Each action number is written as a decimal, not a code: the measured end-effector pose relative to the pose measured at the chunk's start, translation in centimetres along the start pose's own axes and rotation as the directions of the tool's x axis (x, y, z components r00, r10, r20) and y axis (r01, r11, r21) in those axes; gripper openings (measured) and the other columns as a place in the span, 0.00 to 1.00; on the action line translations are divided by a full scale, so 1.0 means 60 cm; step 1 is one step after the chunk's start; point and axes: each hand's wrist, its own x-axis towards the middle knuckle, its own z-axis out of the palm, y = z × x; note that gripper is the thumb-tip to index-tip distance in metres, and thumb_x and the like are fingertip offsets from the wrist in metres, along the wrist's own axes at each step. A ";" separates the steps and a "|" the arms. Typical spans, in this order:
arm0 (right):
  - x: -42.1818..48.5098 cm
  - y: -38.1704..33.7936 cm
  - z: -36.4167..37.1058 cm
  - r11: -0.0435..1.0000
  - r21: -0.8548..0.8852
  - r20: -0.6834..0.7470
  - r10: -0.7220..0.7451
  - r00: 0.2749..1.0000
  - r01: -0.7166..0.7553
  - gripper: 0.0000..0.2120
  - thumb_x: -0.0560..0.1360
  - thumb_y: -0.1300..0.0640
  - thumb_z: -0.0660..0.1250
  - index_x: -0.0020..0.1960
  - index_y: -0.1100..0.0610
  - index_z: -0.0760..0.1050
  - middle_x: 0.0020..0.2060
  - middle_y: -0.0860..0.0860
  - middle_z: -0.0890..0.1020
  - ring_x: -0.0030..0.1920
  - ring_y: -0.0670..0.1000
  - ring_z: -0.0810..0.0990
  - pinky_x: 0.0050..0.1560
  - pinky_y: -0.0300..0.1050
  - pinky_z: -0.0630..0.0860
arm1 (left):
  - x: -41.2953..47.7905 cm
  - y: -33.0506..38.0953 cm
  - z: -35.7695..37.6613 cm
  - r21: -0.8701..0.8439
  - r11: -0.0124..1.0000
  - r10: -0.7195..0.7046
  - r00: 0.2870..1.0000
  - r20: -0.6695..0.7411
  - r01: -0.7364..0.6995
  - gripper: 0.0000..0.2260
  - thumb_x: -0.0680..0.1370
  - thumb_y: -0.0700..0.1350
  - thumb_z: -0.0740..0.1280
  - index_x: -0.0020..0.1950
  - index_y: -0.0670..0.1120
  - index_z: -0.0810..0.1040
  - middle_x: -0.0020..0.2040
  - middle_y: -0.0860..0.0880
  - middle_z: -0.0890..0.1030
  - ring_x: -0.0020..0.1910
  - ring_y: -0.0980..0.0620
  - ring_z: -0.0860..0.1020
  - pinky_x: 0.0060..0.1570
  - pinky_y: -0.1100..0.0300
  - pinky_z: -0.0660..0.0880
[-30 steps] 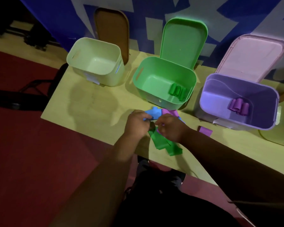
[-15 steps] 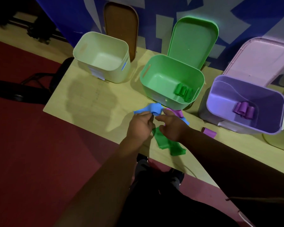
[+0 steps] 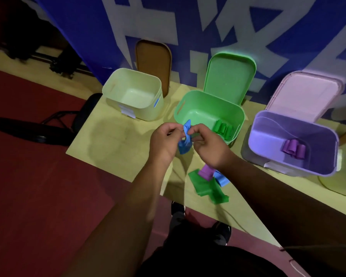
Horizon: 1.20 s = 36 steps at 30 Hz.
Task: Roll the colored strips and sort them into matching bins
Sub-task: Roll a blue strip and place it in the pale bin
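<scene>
blue strip [image 3: 185,136] lifted off table [image 3: 112,140] | left hand [image 3: 164,140], right hand [image 3: 208,144] pinch it (fingers curled)

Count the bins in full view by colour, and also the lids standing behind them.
Pale green bin: 1
Green bin: 1
Purple bin: 1
Brown lid: 1
Green lid: 1
Pink lid: 1
Total: 6
</scene>
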 end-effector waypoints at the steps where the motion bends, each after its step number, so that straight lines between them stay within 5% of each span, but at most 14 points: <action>1: 0.004 -0.016 -0.008 0.999 0.052 -0.024 -0.004 1.000 0.005 0.16 0.77 0.74 0.61 0.59 0.59 0.77 0.46 0.45 0.82 0.36 0.37 0.78 0.42 0.30 0.71 | 0.000 0.016 -0.002 -0.073 0.997 -0.004 1.000 0.016 0.005 0.09 0.78 0.36 0.71 0.51 0.48 0.87 0.48 0.47 0.89 0.48 0.48 0.87 0.57 0.46 0.85; 6: 0.028 -0.106 -0.065 0.957 0.279 -0.189 -0.032 0.981 0.085 0.15 0.77 0.71 0.69 0.57 0.53 0.79 0.49 0.50 0.85 0.40 0.40 0.80 0.46 0.34 0.75 | 0.000 0.128 -0.007 -0.235 0.964 0.158 0.979 0.128 -0.125 0.19 0.78 0.24 0.63 0.65 0.37 0.83 0.60 0.40 0.87 0.52 0.53 0.85 0.52 0.62 0.80; 9: 0.042 -0.161 -0.115 0.940 0.303 -0.253 -0.077 0.964 0.155 0.13 0.78 0.68 0.73 0.55 0.51 0.79 0.48 0.49 0.84 0.45 0.43 0.82 0.49 0.35 0.77 | 0.001 0.198 -0.019 -0.200 0.947 0.294 0.929 0.223 -0.251 0.28 0.76 0.22 0.57 0.70 0.41 0.81 0.67 0.45 0.85 0.59 0.54 0.83 0.56 0.63 0.78; 15: 0.046 -0.245 -0.202 0.920 0.330 -0.412 -0.060 0.909 0.210 0.10 0.78 0.54 0.76 0.57 0.49 0.80 0.48 0.49 0.85 0.45 0.47 0.86 0.46 0.45 0.82 | -0.015 0.317 -0.022 -0.448 0.858 0.441 0.806 0.394 -0.250 0.24 0.79 0.38 0.63 0.76 0.45 0.77 0.72 0.45 0.82 0.74 0.48 0.78 0.73 0.54 0.74; 18: 0.039 -0.274 -0.240 0.917 0.322 -0.496 -0.050 0.867 0.237 0.11 0.76 0.48 0.78 0.54 0.47 0.79 0.46 0.49 0.85 0.45 0.49 0.85 0.50 0.51 0.81 | -0.018 0.356 -0.002 -0.386 0.861 0.482 0.771 0.416 -0.330 0.23 0.81 0.37 0.71 0.76 0.48 0.77 0.70 0.46 0.84 0.70 0.46 0.81 0.70 0.51 0.77; 21: 0.027 -0.300 -0.279 0.911 0.315 -0.551 -0.051 0.833 0.264 0.11 0.77 0.47 0.78 0.54 0.48 0.79 0.43 0.49 0.83 0.41 0.48 0.81 0.44 0.48 0.76 | -0.009 0.395 0.023 -0.305 0.871 0.474 0.825 0.309 -0.387 0.23 0.79 0.32 0.74 0.73 0.47 0.80 0.61 0.47 0.86 0.55 0.51 0.85 0.56 0.56 0.81; 28: -0.005 -0.322 -0.357 0.876 0.349 -0.545 -0.099 0.833 0.332 0.10 0.79 0.48 0.77 0.54 0.51 0.80 0.38 0.47 0.82 0.40 0.48 0.78 0.47 0.50 0.72 | 0.000 0.509 0.063 -0.358 0.842 0.477 0.866 0.150 -0.402 0.19 0.79 0.33 0.75 0.68 0.42 0.78 0.48 0.47 0.88 0.40 0.55 0.84 0.37 0.61 0.79; 36: -0.032 -0.330 -0.408 0.893 0.237 -0.548 -0.202 0.812 0.382 0.10 0.80 0.48 0.75 0.59 0.43 0.78 0.38 0.46 0.78 0.39 0.48 0.76 0.44 0.51 0.72 | -0.027 0.645 0.080 -0.291 0.770 0.616 0.780 0.107 -0.568 0.09 0.80 0.40 0.75 0.60 0.44 0.84 0.45 0.51 0.88 0.37 0.60 0.82 0.36 0.65 0.76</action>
